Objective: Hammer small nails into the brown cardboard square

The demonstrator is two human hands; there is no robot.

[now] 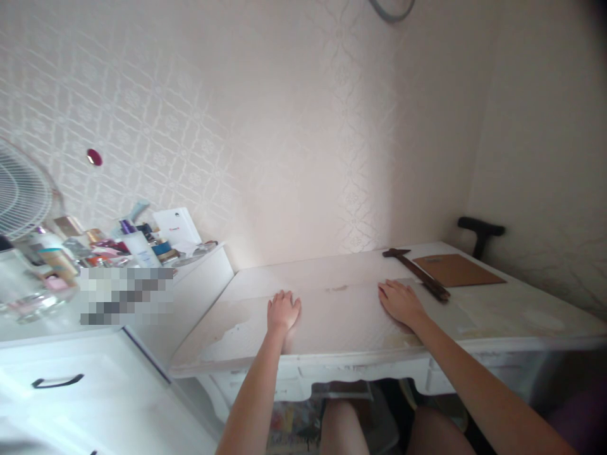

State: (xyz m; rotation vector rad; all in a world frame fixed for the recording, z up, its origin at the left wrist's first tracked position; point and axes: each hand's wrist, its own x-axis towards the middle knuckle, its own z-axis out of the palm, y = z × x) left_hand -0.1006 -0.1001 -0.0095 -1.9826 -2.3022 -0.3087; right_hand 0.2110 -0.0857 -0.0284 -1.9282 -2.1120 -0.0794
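My left hand (284, 311) lies palm down on a worn white desk (339, 322), fingers stretched out and holding nothing. To the right, my right hand (399, 302) also rests flat on the desktop, its fingers extended. Just beyond and to the right of that hand is a hammer (420, 272) with a dark head and a long brown handle, apart from my fingers. Behind the hammer's handle lies a flat brown board (459, 270), which looks like a clipboard.
A white drawer cabinet (52, 366) on the left carries several bottles, jars and a white box (177, 229). A fan (23, 189) stands at far left. A black T-shaped handle (480, 232) rises behind the desk's right end. Patterned wallpaper covers the wall behind.
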